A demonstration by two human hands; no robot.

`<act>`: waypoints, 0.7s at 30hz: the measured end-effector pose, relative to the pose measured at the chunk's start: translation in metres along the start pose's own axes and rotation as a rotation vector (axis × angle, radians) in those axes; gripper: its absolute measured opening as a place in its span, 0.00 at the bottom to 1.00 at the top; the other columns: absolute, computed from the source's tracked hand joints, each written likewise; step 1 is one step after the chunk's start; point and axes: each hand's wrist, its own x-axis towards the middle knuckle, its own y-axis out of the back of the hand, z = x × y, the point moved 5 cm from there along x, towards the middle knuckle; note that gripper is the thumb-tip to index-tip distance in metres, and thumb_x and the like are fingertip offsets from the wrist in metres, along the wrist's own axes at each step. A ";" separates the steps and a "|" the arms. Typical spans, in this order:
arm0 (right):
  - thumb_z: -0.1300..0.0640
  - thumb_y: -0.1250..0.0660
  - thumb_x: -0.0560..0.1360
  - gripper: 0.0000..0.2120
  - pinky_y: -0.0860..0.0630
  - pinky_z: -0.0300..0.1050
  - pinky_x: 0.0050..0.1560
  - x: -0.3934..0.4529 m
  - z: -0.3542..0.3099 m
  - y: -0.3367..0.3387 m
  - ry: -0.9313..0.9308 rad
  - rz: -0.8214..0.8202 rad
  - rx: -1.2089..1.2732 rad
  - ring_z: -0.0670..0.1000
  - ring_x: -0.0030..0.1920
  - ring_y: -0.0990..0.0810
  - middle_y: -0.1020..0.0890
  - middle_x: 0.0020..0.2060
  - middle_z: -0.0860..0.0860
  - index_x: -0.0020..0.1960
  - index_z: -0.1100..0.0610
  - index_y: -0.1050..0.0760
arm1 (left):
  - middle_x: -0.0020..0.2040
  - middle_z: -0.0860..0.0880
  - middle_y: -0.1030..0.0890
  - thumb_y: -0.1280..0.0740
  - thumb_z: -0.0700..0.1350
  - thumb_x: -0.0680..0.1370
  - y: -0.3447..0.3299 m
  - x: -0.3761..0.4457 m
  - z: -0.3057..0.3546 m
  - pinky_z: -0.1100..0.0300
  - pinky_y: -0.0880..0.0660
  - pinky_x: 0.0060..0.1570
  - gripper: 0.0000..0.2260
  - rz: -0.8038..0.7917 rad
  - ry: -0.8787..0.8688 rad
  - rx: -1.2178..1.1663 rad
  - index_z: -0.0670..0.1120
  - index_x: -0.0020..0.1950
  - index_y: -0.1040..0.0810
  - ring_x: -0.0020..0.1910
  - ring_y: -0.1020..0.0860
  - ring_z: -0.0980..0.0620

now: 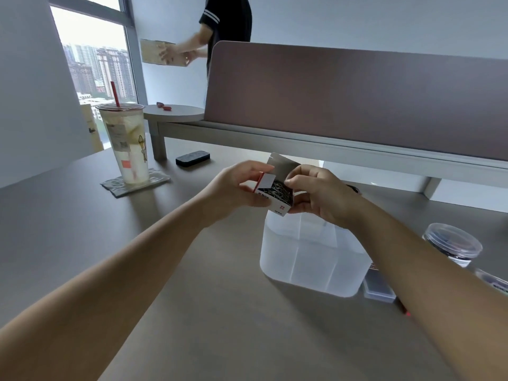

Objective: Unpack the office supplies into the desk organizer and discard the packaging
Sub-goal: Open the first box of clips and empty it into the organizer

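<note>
Two bare arms reaching over the grey surface, one frosted organizer below the hands, one round jar and one small flat case to its right, one iced drink far left, left hand and right hand both curled around one small open box of paper clips, held just above the organizer

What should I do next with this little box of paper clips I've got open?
Probably tip the box so the clips slide into the clear organizer right below it. The flap is already up, the clips show inside, and your left hand and right hand both hold the box above the organizer.
</note>
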 end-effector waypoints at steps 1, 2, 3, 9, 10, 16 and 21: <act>0.63 0.43 0.76 0.07 0.24 0.45 0.43 0.000 0.002 0.002 0.007 0.005 0.010 0.54 0.37 0.23 0.23 0.38 0.55 0.40 0.57 0.32 | 0.47 0.52 0.24 0.32 0.26 0.67 -0.001 0.002 -0.001 0.69 0.23 0.39 0.23 -0.019 0.008 0.014 0.48 0.54 0.29 0.42 0.24 0.50; 0.64 0.44 0.76 0.08 0.24 0.46 0.43 0.000 0.004 0.004 0.013 0.013 0.021 0.54 0.38 0.23 0.23 0.39 0.55 0.40 0.57 0.31 | 0.47 0.51 0.24 0.32 0.26 0.67 -0.003 0.004 -0.002 0.69 0.24 0.39 0.23 -0.038 0.015 0.026 0.48 0.54 0.29 0.40 0.25 0.51; 0.65 0.44 0.76 0.08 0.24 0.46 0.44 -0.001 0.006 0.007 0.019 0.022 0.032 0.54 0.39 0.23 0.23 0.39 0.55 0.40 0.57 0.30 | 0.47 0.51 0.24 0.32 0.26 0.67 -0.004 0.005 -0.003 0.69 0.24 0.39 0.23 -0.051 0.020 0.035 0.48 0.55 0.29 0.40 0.25 0.51; 0.67 0.44 0.75 0.12 0.21 0.39 0.42 -0.007 0.016 0.010 0.072 0.071 0.051 0.54 0.46 0.23 0.22 0.41 0.54 0.43 0.55 0.25 | 0.48 0.51 0.24 0.32 0.31 0.70 -0.008 0.010 -0.009 0.68 0.24 0.42 0.16 -0.005 0.009 0.038 0.48 0.52 0.28 0.45 0.24 0.54; 0.68 0.44 0.75 0.12 0.21 0.39 0.42 -0.008 0.017 0.010 0.083 0.077 0.042 0.54 0.46 0.23 0.22 0.41 0.55 0.43 0.54 0.26 | 0.48 0.51 0.24 0.33 0.31 0.70 -0.009 0.010 -0.010 0.68 0.24 0.41 0.16 0.004 0.012 0.018 0.49 0.50 0.27 0.45 0.24 0.54; 0.70 0.41 0.74 0.13 0.23 0.44 0.45 -0.012 0.018 0.015 0.126 0.102 0.041 0.52 0.42 0.22 0.21 0.39 0.54 0.41 0.53 0.25 | 0.46 0.56 0.24 0.33 0.30 0.69 -0.012 0.013 -0.007 0.71 0.25 0.42 0.16 0.019 -0.038 0.060 0.47 0.51 0.26 0.46 0.24 0.59; 0.71 0.39 0.72 0.13 0.22 0.32 0.37 -0.023 0.016 0.019 0.192 0.129 -0.031 0.47 0.38 0.21 0.21 0.38 0.52 0.41 0.54 0.26 | 0.45 0.56 0.25 0.33 0.27 0.68 -0.022 0.012 -0.002 0.74 0.27 0.41 0.20 -0.028 -0.085 0.097 0.49 0.52 0.26 0.41 0.24 0.60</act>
